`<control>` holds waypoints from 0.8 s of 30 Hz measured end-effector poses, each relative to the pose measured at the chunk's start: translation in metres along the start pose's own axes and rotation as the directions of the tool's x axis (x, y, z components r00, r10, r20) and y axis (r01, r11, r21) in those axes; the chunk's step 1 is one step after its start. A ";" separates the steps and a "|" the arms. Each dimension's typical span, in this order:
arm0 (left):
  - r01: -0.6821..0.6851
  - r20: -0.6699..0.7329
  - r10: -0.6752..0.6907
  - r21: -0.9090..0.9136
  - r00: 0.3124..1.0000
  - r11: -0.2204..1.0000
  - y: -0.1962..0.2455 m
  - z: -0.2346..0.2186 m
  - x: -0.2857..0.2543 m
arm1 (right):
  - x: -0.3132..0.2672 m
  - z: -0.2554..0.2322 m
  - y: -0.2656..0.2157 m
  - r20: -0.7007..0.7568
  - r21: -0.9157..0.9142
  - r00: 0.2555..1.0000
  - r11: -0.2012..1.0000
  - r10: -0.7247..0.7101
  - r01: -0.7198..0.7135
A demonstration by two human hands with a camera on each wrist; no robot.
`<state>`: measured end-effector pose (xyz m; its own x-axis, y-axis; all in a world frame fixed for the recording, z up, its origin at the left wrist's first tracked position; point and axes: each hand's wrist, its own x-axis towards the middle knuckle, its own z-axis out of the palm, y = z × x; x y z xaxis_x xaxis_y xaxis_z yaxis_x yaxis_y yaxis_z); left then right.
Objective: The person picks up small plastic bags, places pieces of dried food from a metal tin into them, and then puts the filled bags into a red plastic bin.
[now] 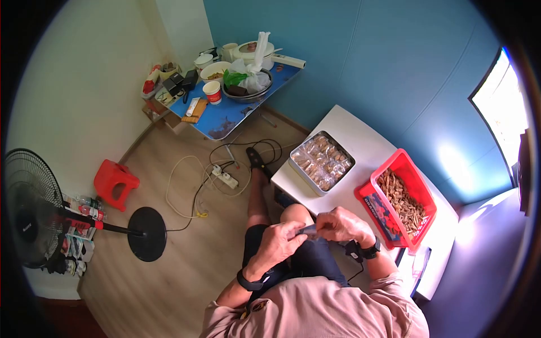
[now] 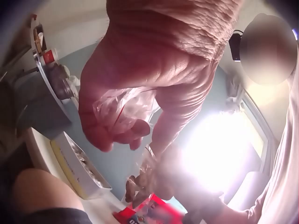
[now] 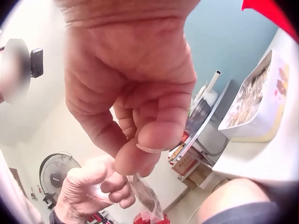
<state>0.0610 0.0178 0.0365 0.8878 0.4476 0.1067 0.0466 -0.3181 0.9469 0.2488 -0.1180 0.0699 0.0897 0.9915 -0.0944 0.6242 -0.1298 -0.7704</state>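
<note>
Over the lap, my right hand (image 1: 345,224) pinches the top of a small clear plastic bag (image 3: 147,198) between thumb and fingertip. Something brownish shows inside that bag, which hangs down in the right wrist view. My left hand (image 1: 280,243) is close beside it, its fingers curled round crumpled clear plastic with a thin red line (image 2: 122,109). To the front, a metal tin (image 1: 294,167) of packed clear bags stands on the white table. A red basket (image 1: 426,197) filled with loose brown, stick-like dried pieces is to the right of the right hand.
The white table (image 1: 338,125) runs along the blue wall. A blue-topped table (image 1: 225,121) at the back carries bowls, a paper cup and a pot. On the floor are a power strip (image 1: 225,177) with cables, a red stool (image 1: 115,183) and a standing fan (image 1: 146,234).
</note>
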 end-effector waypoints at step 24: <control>0.348 0.292 -0.383 0.166 0.876 0.923 -0.002 0.052 -0.078 | -0.062 0.073 0.002 0.128 -0.016 0.969 0.976 -0.212 0.215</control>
<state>0.0154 -0.0598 0.0110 0.8940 0.2700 -0.3575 0.4277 -0.2769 0.8605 0.1879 -0.1793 0.0285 -0.1442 0.9895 -0.0088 0.6412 0.0867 -0.7624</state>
